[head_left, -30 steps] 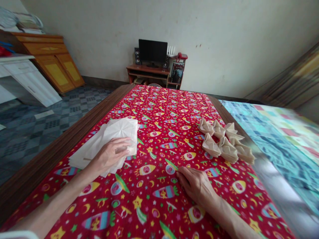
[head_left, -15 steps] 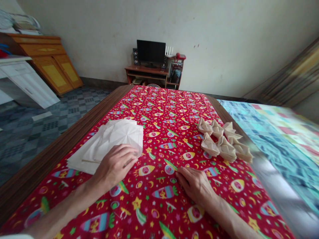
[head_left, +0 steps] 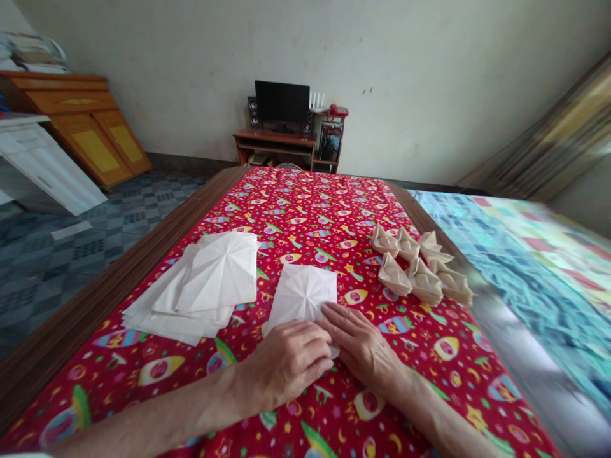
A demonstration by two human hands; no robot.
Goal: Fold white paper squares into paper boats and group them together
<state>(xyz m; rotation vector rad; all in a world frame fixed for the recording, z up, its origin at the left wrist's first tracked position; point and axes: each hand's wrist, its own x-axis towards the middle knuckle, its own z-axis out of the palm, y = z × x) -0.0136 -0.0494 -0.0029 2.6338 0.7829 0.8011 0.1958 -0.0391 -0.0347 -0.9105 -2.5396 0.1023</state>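
Observation:
A creased white sheet of paper [head_left: 301, 289] lies on the red patterned cloth [head_left: 329, 216] in front of me, its fold lines meeting near the middle. My left hand [head_left: 296, 353] is closed at the sheet's near edge, fingers curled and thumb beneath. What its fingertips pinch is partly hidden, but the paper runs under them. My right hand [head_left: 356, 334] rests with stretched fingers on the sheet's right edge, touching the left fingertips. To the left sits a loose stack of creased white paper sheets [head_left: 217, 273].
Several folded paper boat-like shapes [head_left: 422, 280] stand in two rows at the right. A wooden table edge [head_left: 157, 245] borders the cloth. Beyond are a monitor [head_left: 282, 103] on a small desk [head_left: 277, 141], a cabinet [head_left: 95, 137] and a bed [head_left: 477, 254].
One sheet has come from the stack to the middle of the cloth. My left hand has moved right onto it, and my right hand has shifted slightly left, its fingers stretched out.

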